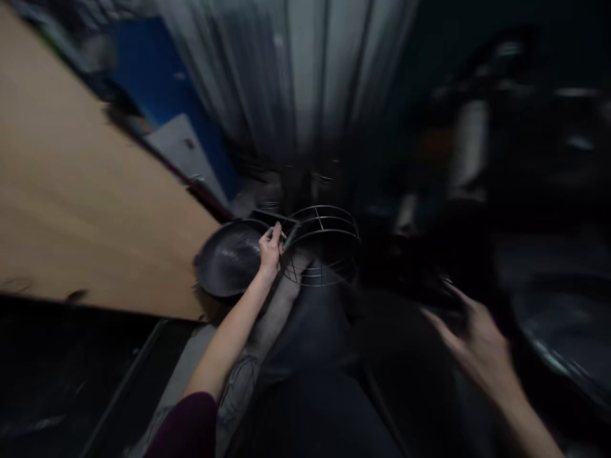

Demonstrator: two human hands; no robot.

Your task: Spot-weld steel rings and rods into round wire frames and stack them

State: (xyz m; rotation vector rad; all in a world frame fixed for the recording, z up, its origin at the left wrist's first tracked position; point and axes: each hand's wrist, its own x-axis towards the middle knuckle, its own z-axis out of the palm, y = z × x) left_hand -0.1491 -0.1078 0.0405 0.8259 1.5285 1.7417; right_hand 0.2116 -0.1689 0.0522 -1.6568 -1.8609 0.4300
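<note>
A round wire frame (322, 229), made of several thin metal hoops joined by short cross wires, is in the middle of the head view, above my dark-trousered leg. My left hand (272, 248) is closed on its left side, by a flat angled strip. Just left of that hand sits a dark, shallow, round basin (226, 257). Off to the lower right, my right hand (482, 343) is apart from the frame, its thumb and forefinger spread with nothing seen between them. Motion blur smears the outer parts of the picture.
A light wooden board (95, 172) fills the left side. Behind it stand a blue panel (162, 76) and a white sheet (191, 152). Pale corrugated sheeting (305, 63) rises at the back. Dark, blurred objects crowd the right, including a large shiny rounded thing (568, 324).
</note>
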